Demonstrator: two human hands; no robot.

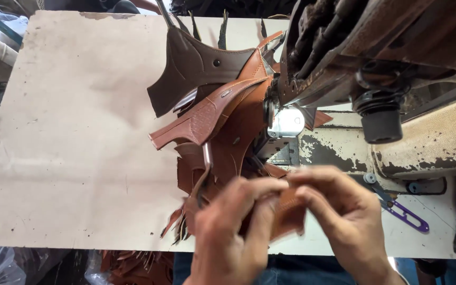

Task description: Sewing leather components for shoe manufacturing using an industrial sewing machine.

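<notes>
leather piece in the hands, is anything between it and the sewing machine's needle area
Yes. The tan leather piece, pinched by the left hand and right hand, sits below a heap of stitched brown leather pieces piled against the sewing machine around its metal foot area.

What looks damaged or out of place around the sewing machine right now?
The sewing machine's cream base has paint flaking off in dark patches. Brown leather pieces lie heaped unevenly beside the needle, and purple snips sit loose near the right hand.
</notes>
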